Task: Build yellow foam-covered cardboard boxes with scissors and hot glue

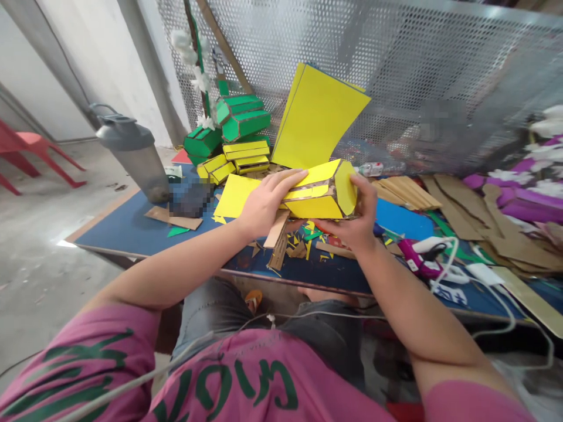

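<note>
Both my hands hold a yellow faceted cardboard piece [323, 190] just above the blue table [127, 231]. My left hand [264, 205] lies over its left end with the fingers pressed along the top. At the right end, my right hand [358, 214] grips it, thumb and fingers wrapped round the hexagonal face. Cardboard strips [278, 234] and small paper scraps [308, 240] lie right under the piece.
A yellow sheet [319, 117] leans on the perforated metal screen [396, 58]. Green and yellow cardboard shapes [233, 135] stand at the back. A grey bottle [134, 152] is at the left, a pink glue gun [420, 261] with white cable at the right, brown cardboard sheets [484, 228] beyond.
</note>
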Demonstrator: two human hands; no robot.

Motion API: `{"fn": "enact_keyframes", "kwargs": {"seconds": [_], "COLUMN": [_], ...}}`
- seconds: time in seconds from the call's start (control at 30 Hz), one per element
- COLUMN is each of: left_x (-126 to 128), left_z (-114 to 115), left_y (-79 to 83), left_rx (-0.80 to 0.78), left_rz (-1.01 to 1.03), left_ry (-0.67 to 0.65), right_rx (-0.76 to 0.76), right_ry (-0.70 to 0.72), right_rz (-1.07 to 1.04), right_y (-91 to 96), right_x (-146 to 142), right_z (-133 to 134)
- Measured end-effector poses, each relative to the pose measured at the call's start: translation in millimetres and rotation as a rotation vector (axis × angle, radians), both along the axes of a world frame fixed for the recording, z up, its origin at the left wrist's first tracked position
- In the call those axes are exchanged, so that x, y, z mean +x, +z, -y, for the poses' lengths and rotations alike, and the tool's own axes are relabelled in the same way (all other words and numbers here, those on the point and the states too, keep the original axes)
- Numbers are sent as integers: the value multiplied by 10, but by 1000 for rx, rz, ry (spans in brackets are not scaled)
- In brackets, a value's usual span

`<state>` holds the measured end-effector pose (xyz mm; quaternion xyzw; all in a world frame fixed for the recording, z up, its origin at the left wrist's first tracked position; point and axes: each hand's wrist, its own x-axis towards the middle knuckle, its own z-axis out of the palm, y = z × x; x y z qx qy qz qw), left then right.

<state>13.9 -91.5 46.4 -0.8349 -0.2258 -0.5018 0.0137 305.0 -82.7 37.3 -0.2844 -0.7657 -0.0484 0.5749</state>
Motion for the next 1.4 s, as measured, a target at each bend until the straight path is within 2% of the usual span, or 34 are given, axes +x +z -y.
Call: {"fn": "enact_keyframes", "kwargs": {"seconds": [0.1,0.33,0.53,0.67,0.83,1.0,1.13,1.27,1.4], "left_x": [20,36,-21,-38,-75,-105,-68,-12,-15], "left_z": [17,-14,-27,-63,-173,-241,-296,-322,-316], "left_y": [-8,-46,-10,-8,-22,-44,-108,-171,-183], "left_rx": [-28,-50,-35,-34,-32,-59,-78,-87,-87], "left_rz": [14,14,-25,-37,-48,49,146,182,206], "left_ry": [15,27,20,21,-56,-68,-75,-78,-109], "right_rx": [-16,-72,-119,-91,-51,17,-43,-98,-99], "right_ry": [0,104,127,148,174,192,161,158,189], "right_rz": [8,17,-28,-26,-50,-126,-198,-181,-125], "right_y": [32,100,107,87,33,-1,-75,-167,-115], "right_x": [9,34,-10,-19,19,51,5,-26,65], "right_z": [-10,-48,-27,-41,-154,-251,-295,-333,-364]}}
